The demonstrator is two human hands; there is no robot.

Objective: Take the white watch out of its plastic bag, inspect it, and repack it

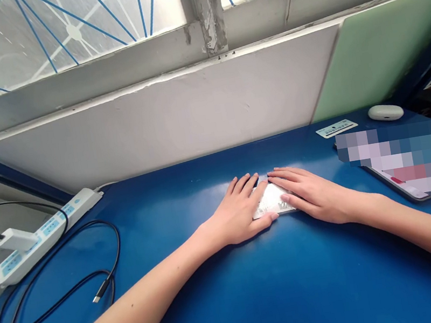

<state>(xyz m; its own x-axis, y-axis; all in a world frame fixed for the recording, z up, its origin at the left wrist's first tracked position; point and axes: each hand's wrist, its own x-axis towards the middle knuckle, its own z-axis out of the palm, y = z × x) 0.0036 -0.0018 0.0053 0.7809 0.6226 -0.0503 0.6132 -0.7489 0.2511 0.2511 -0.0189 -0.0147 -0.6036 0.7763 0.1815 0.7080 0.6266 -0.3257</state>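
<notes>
A small flat white and silvery packet (269,200) lies on the blue table (283,281), its kind not clear. Flat over its left side rests my left hand (241,209), fingers stretched out and the thumb along the near edge. My right hand (314,192) covers the packet's right side in the same way, with straight fingers pointing toward the left hand. Both palms face down, and neither hand is wrapped round anything. The packet's left and right ends are hidden under the hands.
On the left lie a white power strip (51,227) with a plugged-in charger (15,240) and a looped black cable (118,242). At the right are a card (336,128), a white earbud case (385,112) and a partly blurred phone (419,192). A pale wall panel (176,118) stands behind.
</notes>
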